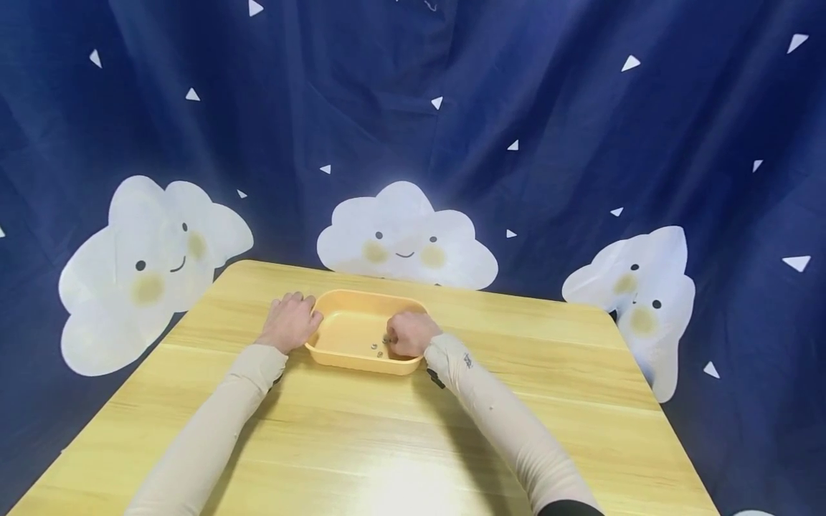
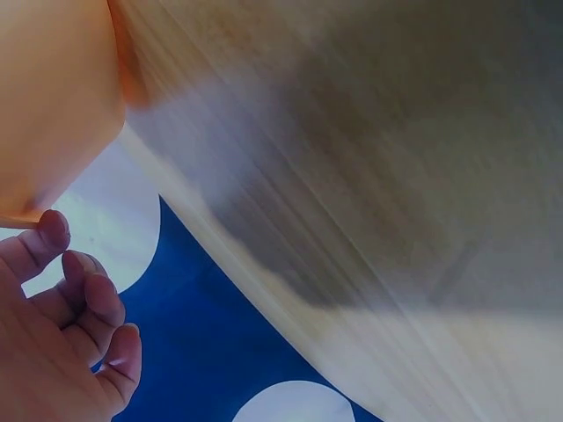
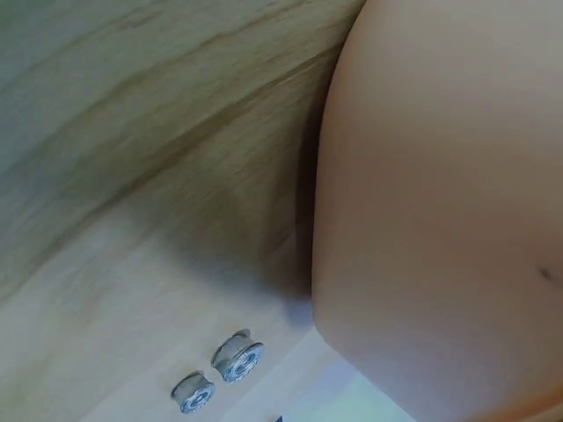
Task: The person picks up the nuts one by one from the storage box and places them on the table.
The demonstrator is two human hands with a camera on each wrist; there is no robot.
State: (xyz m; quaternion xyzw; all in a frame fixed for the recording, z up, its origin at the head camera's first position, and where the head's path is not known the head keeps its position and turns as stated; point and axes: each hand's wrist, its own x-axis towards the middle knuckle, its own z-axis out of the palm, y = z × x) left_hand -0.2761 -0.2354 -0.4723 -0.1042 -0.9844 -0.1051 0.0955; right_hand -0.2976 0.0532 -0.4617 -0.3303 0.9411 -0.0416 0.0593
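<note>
A shallow yellow-orange plastic basin (image 1: 361,363) stands on the wooden table. At its left end my left hand (image 1: 292,322) grips the rim, thumb over the edge; in the left wrist view the fingers (image 2: 104,303) are bent, one fingertip right at the rim. My right hand (image 1: 413,333) is down inside the right end of the basin with curled fingers. Small metal pieces (image 1: 374,347) lie on the basin floor beside its fingertips. I cannot tell whether it pinches one, since its fingers are out of the right wrist view.
In the right wrist view, two flanged metal pieces (image 3: 237,356) show against the wood beside the basin wall (image 3: 422,202). The wooden table (image 1: 348,444) ends a little beyond the basin. A dark blue curtain (image 1: 387,129) with white clouds hangs behind it.
</note>
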